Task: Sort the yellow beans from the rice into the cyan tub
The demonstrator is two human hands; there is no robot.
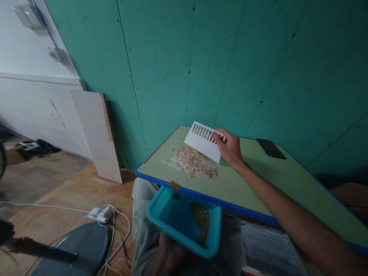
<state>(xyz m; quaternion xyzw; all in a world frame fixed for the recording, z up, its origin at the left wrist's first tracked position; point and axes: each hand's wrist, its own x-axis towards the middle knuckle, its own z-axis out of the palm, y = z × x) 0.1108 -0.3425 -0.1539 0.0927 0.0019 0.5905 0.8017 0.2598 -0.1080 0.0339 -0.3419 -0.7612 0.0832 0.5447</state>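
Observation:
My right hand (228,147) grips the slotted end of a flat white scraper (202,145), tilted above the table. Just below its lower edge, a pile of white grains mixed with yellow beans (195,163) is spread on the pale green tabletop (244,180). Under the table's near edge, my left hand (172,245) holds a blue plastic bin (184,234) from beneath; most of its fingers are hidden by the bin. Several yellow-green beans (201,222) lie in the bin's right part.
A dark flat phone-like object (270,148) lies at the table's far right. An orange clip (174,185) sits on the blue front edge. The green wall (172,69) rises behind. Cables with a white power strip (100,214) and a round grey base (77,249) are on the floor at left.

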